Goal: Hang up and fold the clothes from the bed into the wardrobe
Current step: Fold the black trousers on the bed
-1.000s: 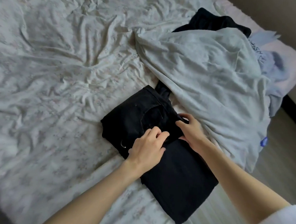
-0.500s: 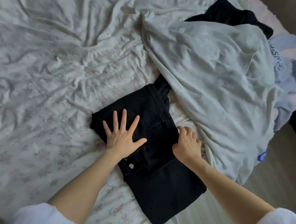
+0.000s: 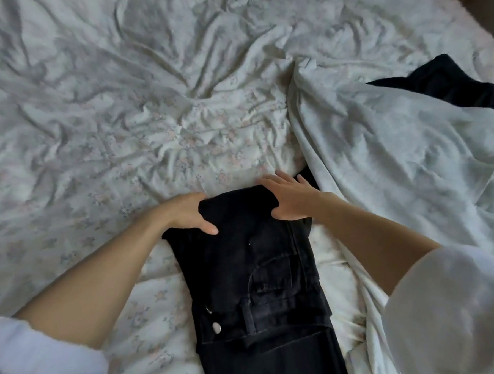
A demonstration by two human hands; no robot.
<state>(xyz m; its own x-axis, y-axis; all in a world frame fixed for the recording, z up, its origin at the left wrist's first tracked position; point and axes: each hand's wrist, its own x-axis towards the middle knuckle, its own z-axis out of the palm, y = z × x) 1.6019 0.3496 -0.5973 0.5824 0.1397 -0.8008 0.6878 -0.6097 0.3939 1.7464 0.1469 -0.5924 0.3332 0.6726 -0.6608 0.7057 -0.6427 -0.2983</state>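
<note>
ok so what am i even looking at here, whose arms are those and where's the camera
There is no machine here. The camera sits on a person's head and looks forward and down, so the two bare arms coming in from the bottom are the wearer's own.

The surface is a bed covered by a wrinkled floral sheet. Folded black jeans lie on it, their metal button facing up.

The left hand has a grip on the far left corner of the jeans, thumb on top and fingers tucked under the fabric. The right hand holds the far right corner in much the same way.

To the right lies a pale grey garment, spread loosely, with a dark garment showing behind it. No wardrobe is in view.
</note>
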